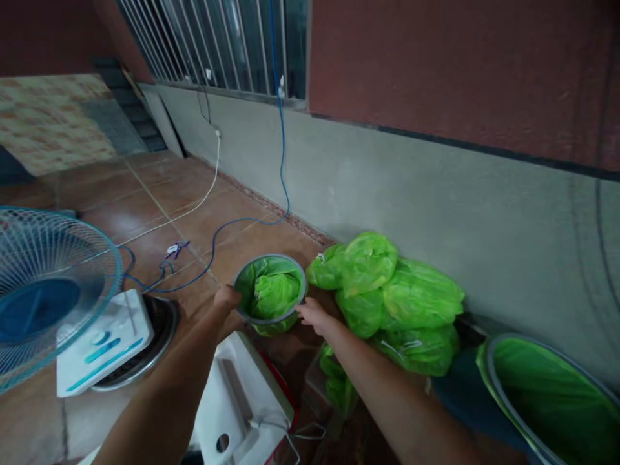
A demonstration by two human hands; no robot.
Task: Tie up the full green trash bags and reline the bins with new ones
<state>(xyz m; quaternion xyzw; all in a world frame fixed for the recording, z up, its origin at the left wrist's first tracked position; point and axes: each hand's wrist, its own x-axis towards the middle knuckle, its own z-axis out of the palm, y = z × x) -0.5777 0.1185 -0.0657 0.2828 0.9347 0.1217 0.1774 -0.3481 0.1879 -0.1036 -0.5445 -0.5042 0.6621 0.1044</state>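
Note:
A small round bin (246, 316) with a grey rim stands on the floor, lined with a green plastic bag. Inside it sits a bunched green bag (276, 296). My left hand (227, 299) is closed on the left side of the rim, its fingertips mostly hidden. On the opposite side my right hand (312, 314) grips the rim with bent fingers. Just right of the bin, several filled green bags (371, 261) are piled against the wall, some with white ties.
At left are a blue fan (92, 258) and a white panel (109, 345) on a dark round base. A white appliance (242, 394) lies below the bin. A larger green-lined bin (490, 368) stands at right. A blue cable (213, 248) crosses the tiled floor.

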